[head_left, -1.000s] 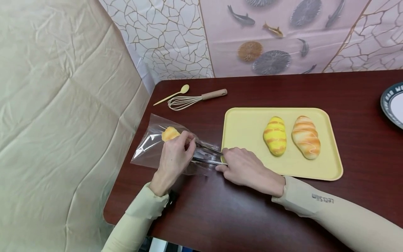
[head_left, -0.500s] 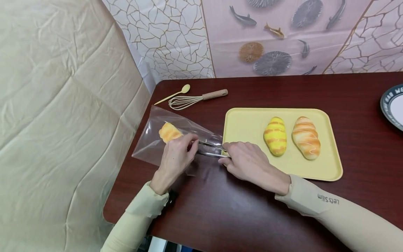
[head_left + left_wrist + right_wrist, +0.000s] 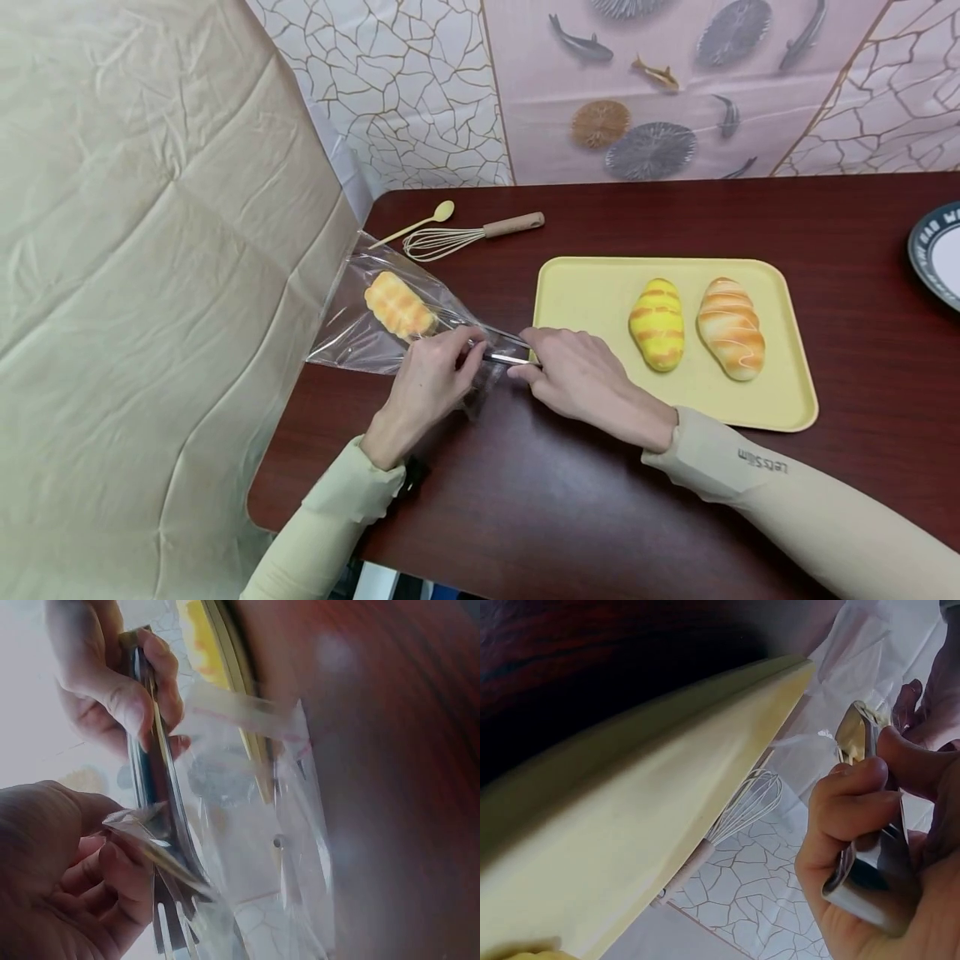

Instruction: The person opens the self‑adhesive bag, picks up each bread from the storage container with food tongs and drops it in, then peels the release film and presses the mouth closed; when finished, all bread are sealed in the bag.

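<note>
My left hand pinches the edge of a clear plastic bag at its mouth, between thumb and fingers. Inside the bag lies a golden bread roll, toward the left end. Metal tongs are gripped in my right hand, their arms reaching into the bag's mouth under the left fingers. Fork-like tines of the tongs show through the film in the left wrist view. In the right wrist view, fingers curl around the tongs' bent end. The tongs do not touch the roll, as far as the head view shows.
A yellow tray bears a yellow striped bread and a tan twisted bread. Behind the bag lie a whisk and a yellow spoon. A dark-rimmed plate is at the far right.
More of the roll shows, and it sits farther up and left of my left hand. The bag's far end has risen. Both hands moved slightly, and the tongs' arms look closer together.
</note>
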Motion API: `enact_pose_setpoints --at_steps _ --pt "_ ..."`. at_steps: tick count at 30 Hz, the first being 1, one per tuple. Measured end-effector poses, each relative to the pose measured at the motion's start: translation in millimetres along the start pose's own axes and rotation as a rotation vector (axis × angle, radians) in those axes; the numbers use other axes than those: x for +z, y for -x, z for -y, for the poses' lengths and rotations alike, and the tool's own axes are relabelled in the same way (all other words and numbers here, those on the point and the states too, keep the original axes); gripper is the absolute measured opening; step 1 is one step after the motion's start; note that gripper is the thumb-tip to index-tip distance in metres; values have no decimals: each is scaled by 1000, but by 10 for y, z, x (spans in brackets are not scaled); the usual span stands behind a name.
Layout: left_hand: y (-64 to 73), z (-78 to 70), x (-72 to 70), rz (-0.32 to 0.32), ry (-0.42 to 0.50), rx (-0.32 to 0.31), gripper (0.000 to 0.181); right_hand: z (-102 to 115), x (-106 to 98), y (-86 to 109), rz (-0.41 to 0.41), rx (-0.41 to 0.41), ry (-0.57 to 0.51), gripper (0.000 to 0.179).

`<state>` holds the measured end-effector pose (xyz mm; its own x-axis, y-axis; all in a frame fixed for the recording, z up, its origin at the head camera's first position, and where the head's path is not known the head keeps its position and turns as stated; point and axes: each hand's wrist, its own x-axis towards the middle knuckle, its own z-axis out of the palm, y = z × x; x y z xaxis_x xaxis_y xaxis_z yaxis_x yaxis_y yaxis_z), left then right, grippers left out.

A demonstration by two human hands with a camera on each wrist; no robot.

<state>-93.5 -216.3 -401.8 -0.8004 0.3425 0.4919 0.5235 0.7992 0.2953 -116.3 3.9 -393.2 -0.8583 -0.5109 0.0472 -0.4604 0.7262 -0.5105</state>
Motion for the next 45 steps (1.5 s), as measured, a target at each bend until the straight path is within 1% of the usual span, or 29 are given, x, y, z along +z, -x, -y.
enact_pose_setpoints --at_steps 3,5,7,8,10,11,13,14,15,16,18,20,21,22,23,25,27,28,31,33,36,38,41,45 --pt "0 -23 -22 -8 44 -37 6 12 -2 -1 4 2 2 25" --pt "-3 -17 -29 -47 81 -57 6 17 -12 10 1 -4 14 24" --pt "-4 8 -30 -109 104 -71 6 12 -21 34 -17 -26 53 25" --pt "6 55 -5 -141 122 -87 8 6 -23 49 -31 -40 80 26" --pt "29 164 60 -202 121 -102 10 -9 -22 78 -65 -74 131 28" --pt "45 225 97 -220 124 -117 12 -18 -19 91 -82 -90 155 30" --pt "59 304 146 -243 125 -125 14 -33 -12 102 -109 -120 183 32" --pt "74 358 184 -244 133 -132 15 -39 -8 100 -116 -129 184 32" --pt "77 378 200 -241 135 -125 15 -45 -6 95 -121 -137 180 32" --pt "66 343 175 -230 137 -119 14 -50 -3 86 -125 -141 174 32" --pt "59 327 168 -209 149 -112 14 -57 0 60 -127 -144 161 33" --pt "63 317 171 -180 171 -128 15 -67 6 31 -118 -130 140 32" --pt "51 270 139 -170 181 -125 15 -71 8 17 -112 -119 126 31" --pt "50 254 132 -163 192 -126 15 -73 12 3 -107 -107 109 31" --pt "60 281 158 -158 208 -131 15 -73 15 -11 -100 -93 93 31" --pt "53 232 128 -153 229 -112 14 -68 20 -34 -87 -67 64 30" --pt "53 214 122 -144 252 -109 13 -56 21 -53 -73 -50 44 30" --pt "59 225 135 -139 262 -115 12 -48 19 -59 -65 -45 38 30" --pt "43 159 81 -125 269 -126 12 -30 5 -61 -26 -28 34 28" --pt "22 97 20 -127 261 -132 12 -27 -8 -51 4 -21 46 26" --pt "-9 18 -61 -136 213 -141 11 -36 -22 -36 47 -17 69 26" --pt "-16 14 -73 -130 181 -166 11 -44 -22 -31 73 -20 79 27" --pt "-20 28 -52 -96 136 -192 11 -61 -10 -39 100 -12 80 28" --pt "-31 48 -16 -35 91 -200 13 -84 14 -65 107 3 75 30"
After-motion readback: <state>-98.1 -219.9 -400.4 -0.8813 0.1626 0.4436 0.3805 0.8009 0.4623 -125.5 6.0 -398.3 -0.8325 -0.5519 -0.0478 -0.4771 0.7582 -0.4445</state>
